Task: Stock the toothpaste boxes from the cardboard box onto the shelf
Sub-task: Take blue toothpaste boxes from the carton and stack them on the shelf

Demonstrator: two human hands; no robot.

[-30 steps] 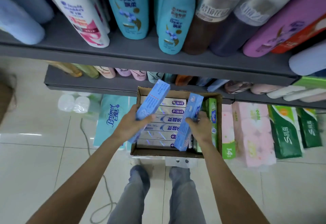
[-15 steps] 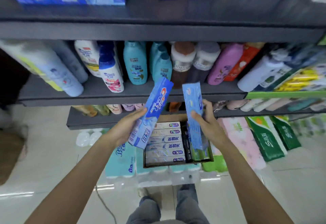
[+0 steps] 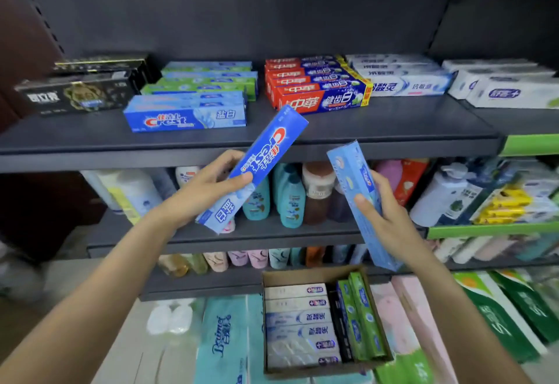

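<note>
On the shelf (image 3: 393,129), starting at the far left, lie black boxes (image 3: 75,93) whose label is too blurred to read. Next come blue Crest boxes (image 3: 186,116), marked "Crest" in red and white. Right of them are red boxes (image 3: 317,87) with Chinese writing, then white boxes (image 3: 411,81) running out of view at the 3 o'clock edge.

The left hand (image 3: 208,187) grips a blue toothpaste box (image 3: 257,166), its far end pointing to 1 o'clock over the shelf lip. The thumb lies on its face, the fingers are curled behind, and the Crest logo reads upside down.

The right hand (image 3: 390,220) holds a pale blue box (image 3: 360,199), its top end toward 11 o'clock. Its thumb presses the front and its print is unreadable.

The cardboard box (image 3: 272,278) sits at 6 o'clock, with white and green boxes inside.
</note>
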